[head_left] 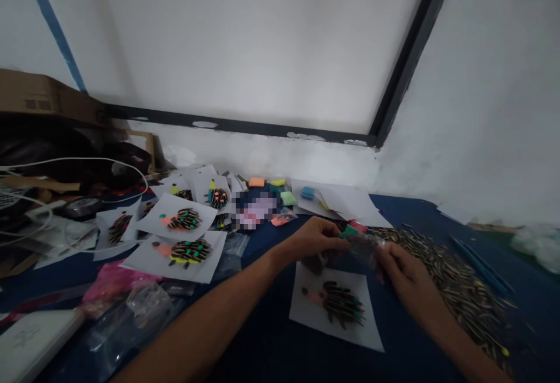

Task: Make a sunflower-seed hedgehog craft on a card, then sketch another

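Note:
Above the middle of the blue table, my left hand pinches one side of a small clear plastic bag. My right hand has its fingers closed on the bag's other side. Green modelling clay shows at the bag's left end, close to my left fingertips; whether it is inside cannot be made out. Just below my hands lies a white sheet bearing a hedgehog picture with a pink clay face, striped sunflower seeds as spines and green bits among them. Something dark under my left hand is partly hidden.
Loose sunflower seeds spread at the right beside blue tweezers. Several hedgehog sheets overlap at the left. Clay packs lie near the wall. Plastic bags, a white box and cables crowd the left.

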Demonstrator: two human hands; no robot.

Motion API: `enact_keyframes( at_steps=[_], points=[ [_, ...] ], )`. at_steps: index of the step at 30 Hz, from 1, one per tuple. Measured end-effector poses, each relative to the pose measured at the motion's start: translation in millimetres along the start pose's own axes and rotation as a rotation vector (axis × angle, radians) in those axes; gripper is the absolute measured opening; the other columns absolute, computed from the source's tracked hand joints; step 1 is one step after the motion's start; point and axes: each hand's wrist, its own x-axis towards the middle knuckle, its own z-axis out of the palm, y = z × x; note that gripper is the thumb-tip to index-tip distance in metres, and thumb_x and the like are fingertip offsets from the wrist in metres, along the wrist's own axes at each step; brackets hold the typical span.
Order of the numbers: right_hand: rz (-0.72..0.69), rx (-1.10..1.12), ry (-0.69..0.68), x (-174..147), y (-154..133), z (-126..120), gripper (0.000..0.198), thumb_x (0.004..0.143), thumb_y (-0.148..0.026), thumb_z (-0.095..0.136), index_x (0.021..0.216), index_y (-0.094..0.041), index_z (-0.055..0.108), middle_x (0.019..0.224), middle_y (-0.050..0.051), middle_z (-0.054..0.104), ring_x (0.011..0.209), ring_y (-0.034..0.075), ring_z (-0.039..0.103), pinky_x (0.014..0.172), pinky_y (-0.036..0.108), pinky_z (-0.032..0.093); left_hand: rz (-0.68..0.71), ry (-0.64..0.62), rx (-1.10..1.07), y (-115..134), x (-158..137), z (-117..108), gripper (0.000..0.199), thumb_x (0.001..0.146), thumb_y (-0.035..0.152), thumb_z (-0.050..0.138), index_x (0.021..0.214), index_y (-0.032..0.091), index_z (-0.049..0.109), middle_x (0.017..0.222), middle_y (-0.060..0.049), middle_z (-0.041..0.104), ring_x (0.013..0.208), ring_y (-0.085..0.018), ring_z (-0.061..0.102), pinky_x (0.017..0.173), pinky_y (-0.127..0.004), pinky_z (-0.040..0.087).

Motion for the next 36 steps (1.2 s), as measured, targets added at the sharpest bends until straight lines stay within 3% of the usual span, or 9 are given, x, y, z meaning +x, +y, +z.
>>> enact_keyframes(
  at_steps=[6,13,19,23,27,30,33,36],
  points=[
    [0.011,0.031,-0.011,1,-7,-3,0.044,0.087,-0.058,0.043,0.062,-0.023,0.051,0.053,-0.001,0.052,0.050,0.015,0.049,0.049,0.026,0.041,-0.019,-0.036,0.050,-4,0,-1,0.033,0.076,0.044,0.066,0.077,0.011,0.064,0.065,-0.002,0.062,0.050,-0.009,0.056,0.045,-0.019,0.041],
    [0.042,0.041,-0.039,1,-12,-4,0.047,0.080,-0.066,0.047,0.062,-0.023,0.054,0.051,-0.001,0.051,0.047,0.014,0.048,0.044,0.026,0.039,0.031,-0.021,0.012,-2,-1,2,0.022,0.077,0.033,0.068,0.084,0.013,0.067,0.074,-0.003,0.065,0.056,-0.008,0.059,0.051,-0.020,0.043],
    [0.019,0.009,0.002,0,-7,-4,0.044,0.085,-0.060,0.044,0.061,-0.023,0.053,0.049,-0.001,0.051,0.045,0.014,0.047,0.045,0.026,0.039,0.067,-0.009,0.003,4,-1,3,0.023,0.077,0.034,0.069,0.072,0.012,0.063,0.064,-0.001,0.061,0.055,-0.007,0.057,0.051,-0.019,0.041],
    [0.052,0.025,-0.043,1,-9,-5,0.043,0.085,-0.057,0.046,0.060,-0.023,0.054,0.044,-0.003,0.048,0.042,0.013,0.046,0.044,0.025,0.038,0.046,0.034,0.034,6,0,3,0.025,0.076,0.034,0.070,0.069,0.011,0.061,0.057,0.000,0.058,0.052,-0.007,0.054,0.051,-0.019,0.040],
    [0.080,0.078,-0.036,3,-7,-6,0.043,0.082,-0.059,0.047,0.064,-0.022,0.057,0.043,-0.003,0.050,0.040,0.013,0.046,0.042,0.025,0.039,0.076,0.025,0.038,7,1,1,0.025,0.078,0.032,0.066,0.088,0.010,0.067,0.071,-0.004,0.064,0.063,-0.011,0.059,0.060,-0.021,0.044],
    [0.102,0.066,0.009,4,-1,-8,0.044,0.082,-0.060,0.046,0.063,-0.022,0.056,0.045,-0.001,0.054,0.040,0.013,0.047,0.040,0.026,0.038,0.118,0.118,0.269,6,2,-6,0.027,0.080,0.024,0.061,0.103,0.011,0.066,0.089,-0.008,0.068,0.079,-0.016,0.062,0.069,-0.024,0.046],
    [0.123,0.052,0.032,5,4,-10,0.045,0.082,-0.061,0.045,0.062,-0.021,0.056,0.045,-0.001,0.054,0.040,0.014,0.048,0.040,0.025,0.038,0.060,0.273,0.742,3,-1,-14,0.019,0.078,0.023,0.063,0.091,0.011,0.069,0.090,-0.011,0.068,0.084,-0.022,0.062,0.074,-0.028,0.044],
    [0.126,0.050,0.046,5,5,-11,0.047,0.082,-0.062,0.044,0.061,-0.021,0.054,0.045,-0.001,0.052,0.040,0.013,0.047,0.040,0.025,0.038,0.027,0.228,0.980,2,-6,-21,0.034,0.073,0.039,0.070,0.092,0.011,0.068,0.090,-0.013,0.067,0.086,-0.026,0.061,0.071,-0.029,0.043]
  ],
)
